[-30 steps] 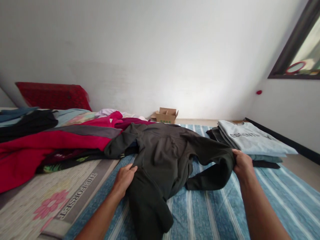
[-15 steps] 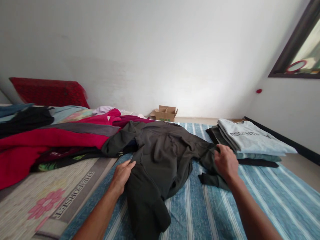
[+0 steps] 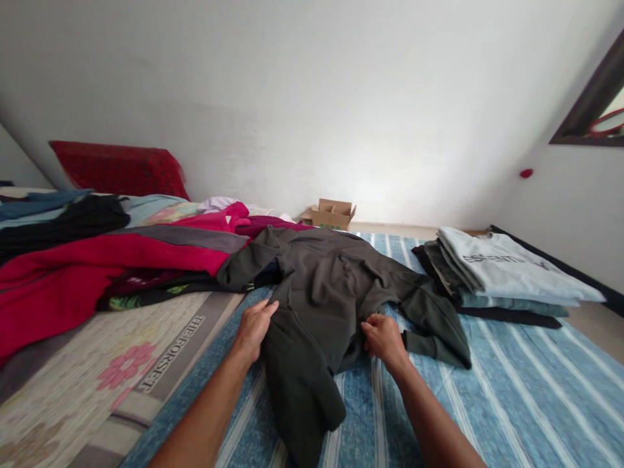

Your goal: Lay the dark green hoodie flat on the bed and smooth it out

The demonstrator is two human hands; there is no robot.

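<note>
A dark olive-grey long-sleeved top (image 3: pixel 322 279) lies spread and rumpled on the blue striped sheet (image 3: pixel 419 403). My left hand (image 3: pixel 256 328) pinches its left edge, thumb and fingers closed on the fabric. On the other side, my right hand (image 3: pixel 384 338) grips the right edge of the body, with the cloth between its fingertips. One sleeve reaches toward me below my left hand. The other sleeve bends out to the right, beyond my right hand, its cuff folded back inward.
A folded clothes stack (image 3: pixel 511 266) stands at the right, a light printed shirt on top. Loose clothes, including a red and grey garment (image 3: pixel 121 257), cover the left side. Behind are a small cardboard box (image 3: pixel 333 216) and a red patterned object (image 3: pixel 121 170) against the wall.
My right hand has let go of the right sleeve and moved left to the top's side edge. The sleeve now lies on the sheet. My left hand keeps its hold.
</note>
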